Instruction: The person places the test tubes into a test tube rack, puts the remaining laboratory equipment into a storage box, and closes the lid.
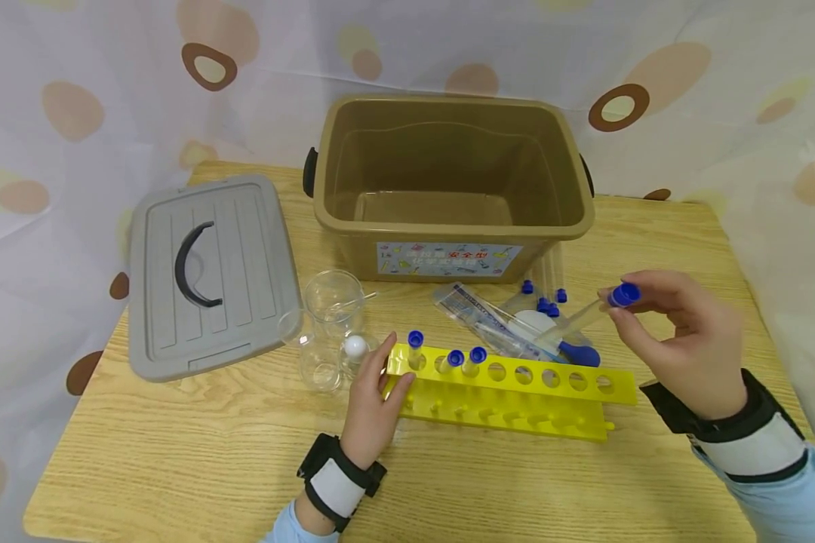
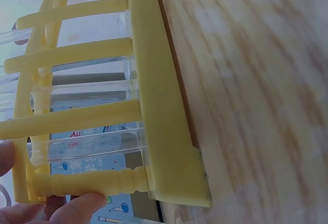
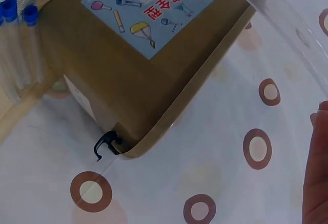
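Note:
My left hand [image 1: 375,403] grips the left end of a yellow test tube rack [image 1: 502,431], thumb in front and fingers behind. Three clear test tubes with blue caps [image 1: 478,354] stand in the rack's left holes; their clear bodies [image 2: 87,147] show between the rack's bars in the left wrist view. Beyond the rack's right end, my right hand [image 1: 696,339] pinches another clear test tube [image 1: 579,317] just below its blue cap, the tube tilted down to the left. In the right wrist view that tube [image 3: 287,26] crosses the upper right corner, near my fingers [image 3: 316,157].
Behind the rack stands an open brown bin [image 1: 451,230]. Its grey lid [image 1: 244,339] lies at the left. Clear glassware [image 1: 322,373] stands left of the rack. More blue-capped tubes [image 1: 561,296], plastic-wrapped items [image 1: 475,309] and a blue bulb [image 1: 579,354] lie between bin and rack.

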A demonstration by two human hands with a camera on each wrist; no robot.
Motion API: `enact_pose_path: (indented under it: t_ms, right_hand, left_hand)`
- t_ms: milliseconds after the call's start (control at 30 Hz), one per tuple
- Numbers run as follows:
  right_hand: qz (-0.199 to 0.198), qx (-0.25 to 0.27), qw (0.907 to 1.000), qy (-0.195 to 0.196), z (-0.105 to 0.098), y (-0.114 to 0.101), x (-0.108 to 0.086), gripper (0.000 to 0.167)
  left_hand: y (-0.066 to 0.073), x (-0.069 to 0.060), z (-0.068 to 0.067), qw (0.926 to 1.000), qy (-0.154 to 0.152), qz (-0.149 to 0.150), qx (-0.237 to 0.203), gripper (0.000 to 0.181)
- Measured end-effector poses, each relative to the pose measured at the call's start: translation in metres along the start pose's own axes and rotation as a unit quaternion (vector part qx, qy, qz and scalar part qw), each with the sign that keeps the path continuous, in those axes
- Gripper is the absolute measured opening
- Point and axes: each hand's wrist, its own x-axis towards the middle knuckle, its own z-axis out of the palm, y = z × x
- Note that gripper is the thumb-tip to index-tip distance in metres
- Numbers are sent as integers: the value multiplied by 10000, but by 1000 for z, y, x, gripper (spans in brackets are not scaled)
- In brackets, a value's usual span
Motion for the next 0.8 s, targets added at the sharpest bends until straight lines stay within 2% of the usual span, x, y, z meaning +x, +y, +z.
enact_pose_path:
  t_ms: [133,233,500,800]
  right_hand:
    - [-57,-127,9996,-236,7,-2,-2,53]
    - [-86,4,9994,-330,12,-2,-3,56]
    - [-252,488,9962,-669,26,1,-6,48]
    - [-122,-63,9950,-992,31,3,-11,49]
  left_hand:
    - [0,0,0,10000,-1,-13,-16,54]
    - [-1,0,0,10000,6,-20,-16,54]
    - [-1,0,0,10000,16,-4,-13,54]
    - [1,0,0,10000,21,17,-16,54]
